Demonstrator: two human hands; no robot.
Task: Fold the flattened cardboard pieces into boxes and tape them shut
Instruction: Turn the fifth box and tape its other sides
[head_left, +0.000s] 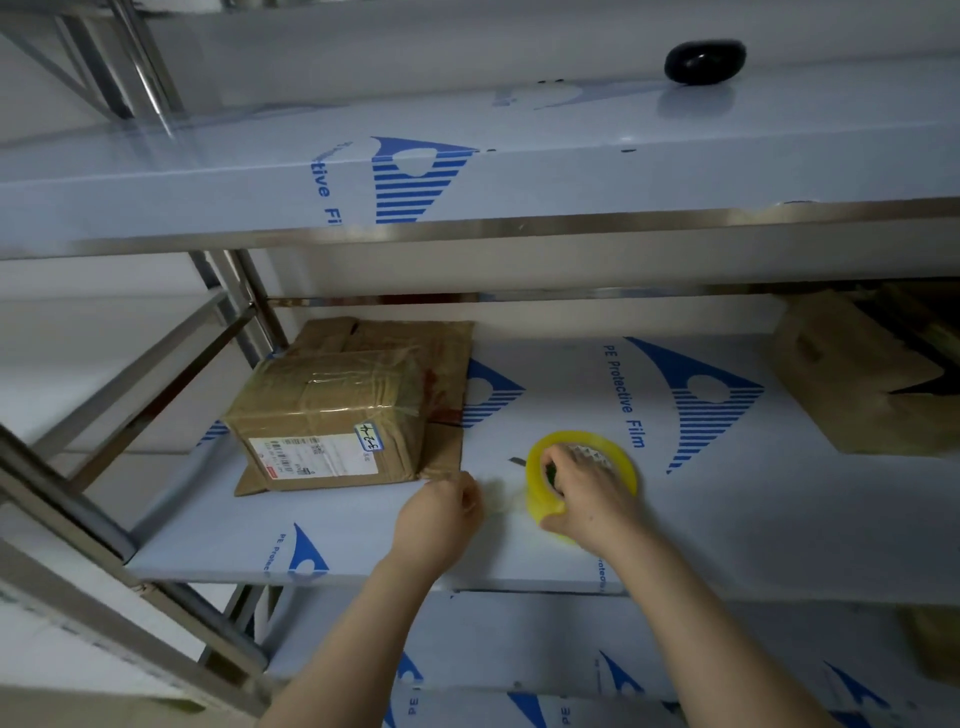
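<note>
A taped brown cardboard box (332, 415) with a white shipping label sits on a flattened cardboard piece (441, 364) on the middle shelf (727, 509). To its right my right hand (587, 499) grips a yellow tape roll (582, 452), fingers through its core. My left hand (441, 514) pinches the clear tape end pulled out from the roll, just below the box's front right corner. A short strip of tape stretches between the two hands.
A worn cardboard box (852, 374) lies at the shelf's right end. A black rounded object (705, 61) rests on the upper shelf (467, 182). Steel uprights (249, 301) stand at the left. A lower shelf (519, 639) shows beneath my arms.
</note>
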